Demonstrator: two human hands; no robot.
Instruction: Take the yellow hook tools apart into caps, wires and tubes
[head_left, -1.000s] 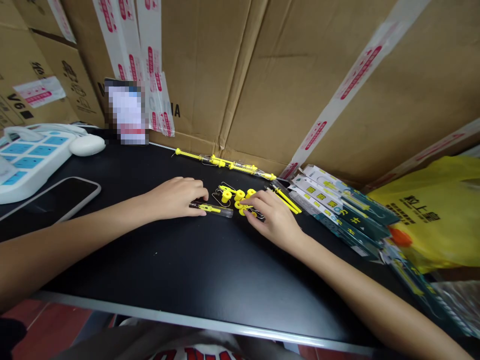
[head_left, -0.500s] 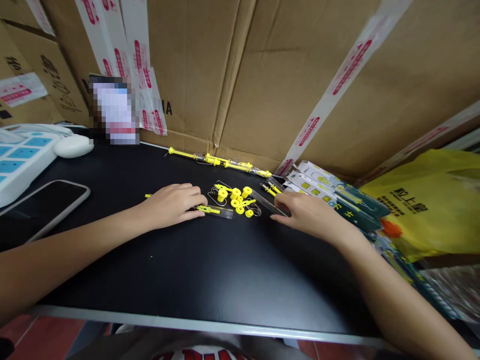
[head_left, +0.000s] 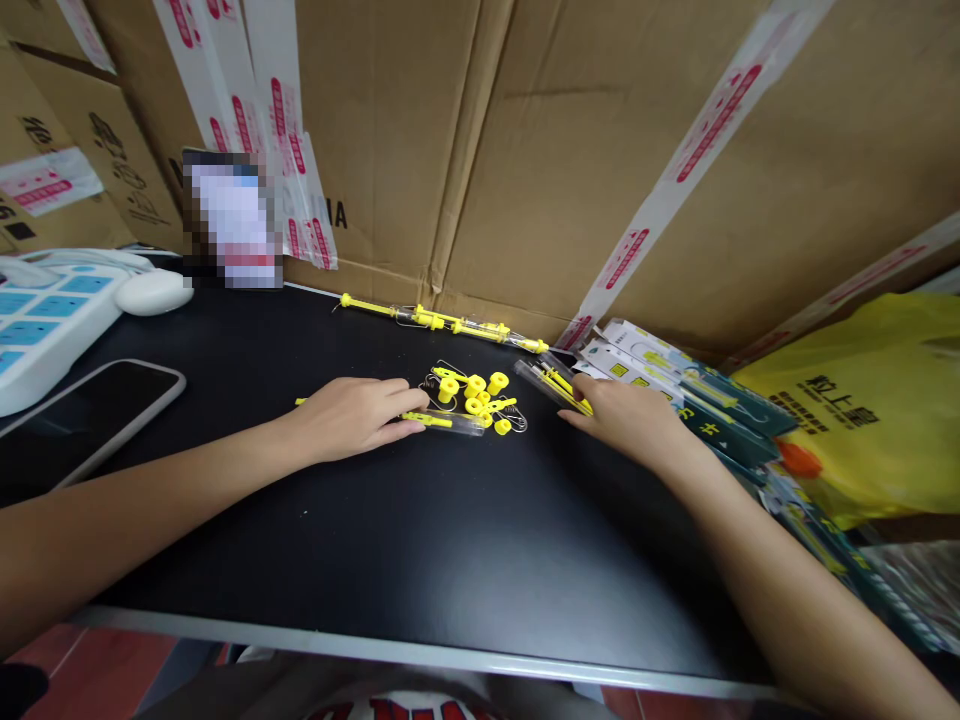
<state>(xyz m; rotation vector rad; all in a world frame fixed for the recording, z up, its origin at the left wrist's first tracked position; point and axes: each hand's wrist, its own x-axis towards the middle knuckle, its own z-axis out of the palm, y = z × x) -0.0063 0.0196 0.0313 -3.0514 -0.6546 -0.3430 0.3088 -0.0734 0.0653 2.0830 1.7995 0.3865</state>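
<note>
My left hand [head_left: 367,412] is closed around a clear tube with a yellow rod inside [head_left: 450,424], whose end sticks out to the right over the black table. My right hand [head_left: 611,405] has its fingers closed at the lower end of some thin yellow rods [head_left: 559,378], beside clear tubes. Between the hands lies a pile of small yellow caps [head_left: 475,386] with bent metal wires [head_left: 516,418]. Behind it, a row of yellow rod pieces [head_left: 457,325] runs along the cardboard.
Cardboard boxes [head_left: 390,130] stand behind the black table [head_left: 420,560]. On the left are a phone [head_left: 90,420], a power strip [head_left: 52,320] and a propped, blurred screen [head_left: 236,225]. Packaged items [head_left: 675,385] and a yellow bag [head_left: 870,400] lie at the right.
The tube in my left hand has shifted slightly right. My right hand has moved a little right, and the clear tube near it now lies up against the yellow rods.
</note>
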